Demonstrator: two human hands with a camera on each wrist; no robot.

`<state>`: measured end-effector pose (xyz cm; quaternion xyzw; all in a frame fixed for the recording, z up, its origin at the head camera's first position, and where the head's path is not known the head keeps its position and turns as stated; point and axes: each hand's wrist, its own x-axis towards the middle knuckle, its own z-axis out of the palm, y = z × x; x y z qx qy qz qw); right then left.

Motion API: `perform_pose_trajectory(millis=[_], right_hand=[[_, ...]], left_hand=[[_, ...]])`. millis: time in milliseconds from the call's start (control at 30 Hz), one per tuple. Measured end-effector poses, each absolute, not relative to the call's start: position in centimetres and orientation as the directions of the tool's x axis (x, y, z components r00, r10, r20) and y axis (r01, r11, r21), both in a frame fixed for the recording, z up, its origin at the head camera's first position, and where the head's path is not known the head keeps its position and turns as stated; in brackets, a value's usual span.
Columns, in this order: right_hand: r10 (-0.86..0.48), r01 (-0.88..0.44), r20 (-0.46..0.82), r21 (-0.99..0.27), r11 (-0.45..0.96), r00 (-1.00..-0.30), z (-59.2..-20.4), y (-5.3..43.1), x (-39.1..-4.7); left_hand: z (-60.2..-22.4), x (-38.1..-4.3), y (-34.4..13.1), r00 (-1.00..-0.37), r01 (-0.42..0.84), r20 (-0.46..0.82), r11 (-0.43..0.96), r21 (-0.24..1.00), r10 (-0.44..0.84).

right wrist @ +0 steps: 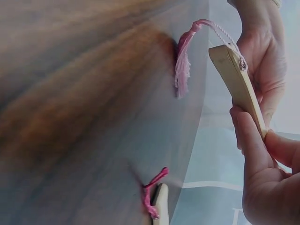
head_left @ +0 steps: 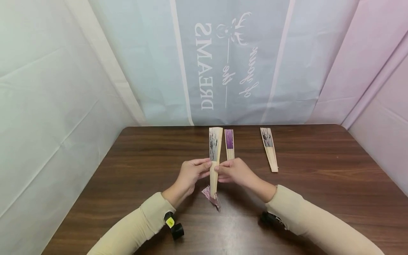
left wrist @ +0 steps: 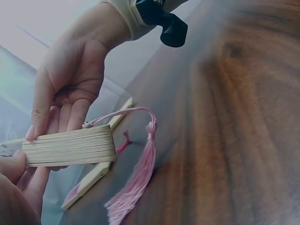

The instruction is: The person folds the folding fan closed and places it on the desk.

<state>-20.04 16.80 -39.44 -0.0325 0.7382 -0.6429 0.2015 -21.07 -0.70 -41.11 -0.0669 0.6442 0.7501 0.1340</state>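
Note:
A folded hand fan [head_left: 215, 145] with a grey-and-black patterned leaf and pale wooden sticks stands nearly upright between both hands above the table. My left hand [head_left: 190, 173] pinches it from the left, thumb on the front, near where leaf meets sticks. From the right, my right hand [head_left: 237, 171] pinches the sticks slightly lower. A pink tassel [left wrist: 138, 173] hangs from the fan's lower end on a twisted cord. Behind the right hand lies a purple folded fan [head_left: 229, 140], its lower part hidden; a dark pink cord [right wrist: 149, 194] shows at its end.
Another grey folded fan [head_left: 270, 152] lies to the right on the dark wooden table [head_left: 318, 198]. A pale blue cloth with mirrored lettering [head_left: 207, 67] hangs behind the table's far edge. White cloth [head_left: 47, 106] hangs at the left.

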Motion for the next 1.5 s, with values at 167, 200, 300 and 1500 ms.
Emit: perform_pose_trajectory(millis=[167, 200, 300, 1500], right_hand=[[-0.252, 0.220, -0.259, -0.960, 0.171, -0.933, -39.3, 16.1, -21.2], [-0.235, 0.223, -0.260, -0.960, 0.170, -0.937, -39.3, 15.9, -21.5], [-0.192, 0.229, -0.259, -0.959, 0.165, -0.947, -39.5, 15.4, -22.4], [0.003, 0.365, -0.379, -0.888, 0.281, -0.925, -42.6, 9.6, -29.4]], left_hand=[[-40.4, -21.9, -1.3, -0.965, -0.261, -0.254, -0.117, 0.958, 0.071], [-40.3, -22.2, -1.5, -0.965, -0.259, -0.254, -0.114, 0.959, 0.061], [-40.2, -23.1, -1.9, -0.969, -0.247, -0.244, -0.087, 0.965, 0.043], [-43.5, -29.9, -4.3, -0.937, -0.344, -0.330, 0.144, 0.928, -0.115]])
